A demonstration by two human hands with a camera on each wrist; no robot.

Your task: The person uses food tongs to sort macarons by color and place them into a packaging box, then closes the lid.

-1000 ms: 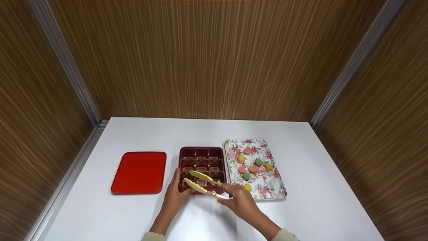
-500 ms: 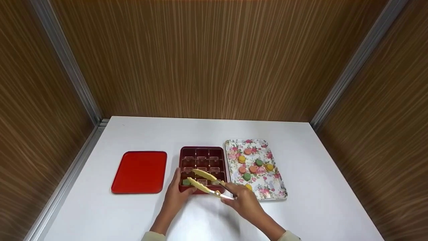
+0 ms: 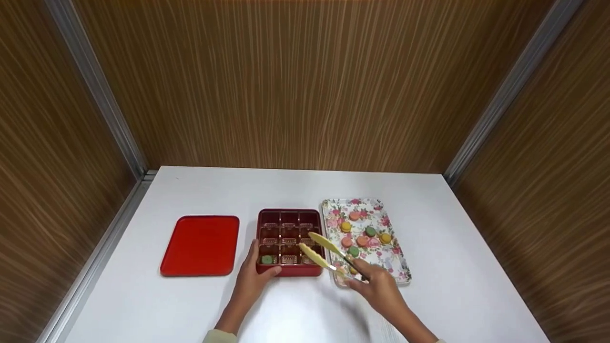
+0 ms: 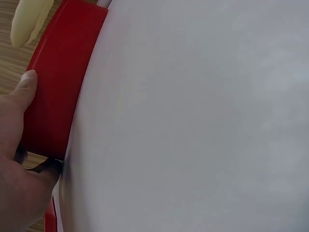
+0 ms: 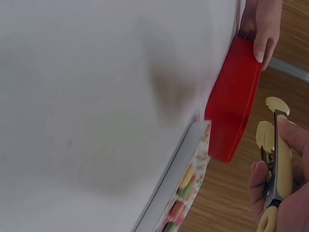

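At the front left corner of a dark red box (image 3: 298,270) divided into small compartments, my left hand (image 3: 250,278) grips the wall, thumb on the front face and fingers along the left side. One green macaron (image 3: 267,259) sits in the front left compartment. My right hand (image 3: 381,288) holds yellow-tipped tongs (image 3: 313,256) by the handles. Their tips are spread with nothing between them, above the box's right side. In the right wrist view the tongs (image 5: 285,164) lie between thumb and fingers.
A floral tray (image 3: 391,274) stands right beside the box, bearing several pink, yellow and green macarons (image 3: 362,241); the right hand and tongs partly cover its near left corner. A flat red square lid or tray (image 3: 202,245) lies to the left. Wood-grain panels (image 3: 305,85) enclose the white table (image 3: 143,305).
The tongs have let go of the green macaron, now visible in the front left compartment. My right hand has moved rightward with the tongs toward the floral tray. The left hand keeps its place.
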